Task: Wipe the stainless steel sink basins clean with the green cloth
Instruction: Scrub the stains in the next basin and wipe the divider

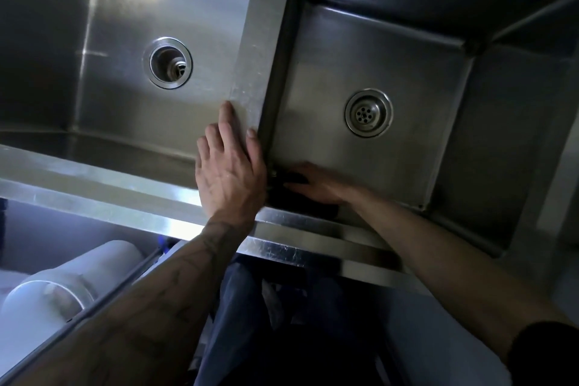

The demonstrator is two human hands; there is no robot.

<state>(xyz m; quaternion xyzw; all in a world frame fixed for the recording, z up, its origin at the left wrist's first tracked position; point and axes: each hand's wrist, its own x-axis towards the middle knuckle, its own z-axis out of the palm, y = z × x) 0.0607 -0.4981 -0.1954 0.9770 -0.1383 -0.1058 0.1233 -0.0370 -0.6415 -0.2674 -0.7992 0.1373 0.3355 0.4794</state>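
Left forearm is reaching over the sink's front rim, left hand (pixel 230 172) lying flat, fingers straight, on the divider (pixel 250 72). Right hand (pixel 316 183) is pressing down with fingers spread on the cloth (pixel 300 205), which is sitting in the right basin's (pixel 391 66) near-left corner, dark in shadow, mostly under the palm. Likely step: wiping this basin's floor. Next move is probably calling for a pressed sweep toward the strainer (pixel 369 112).

The blurry right hand (pixel 316 183) covers most of the dark crumpled cloth (pixel 279 194); its colour is hard to tell.
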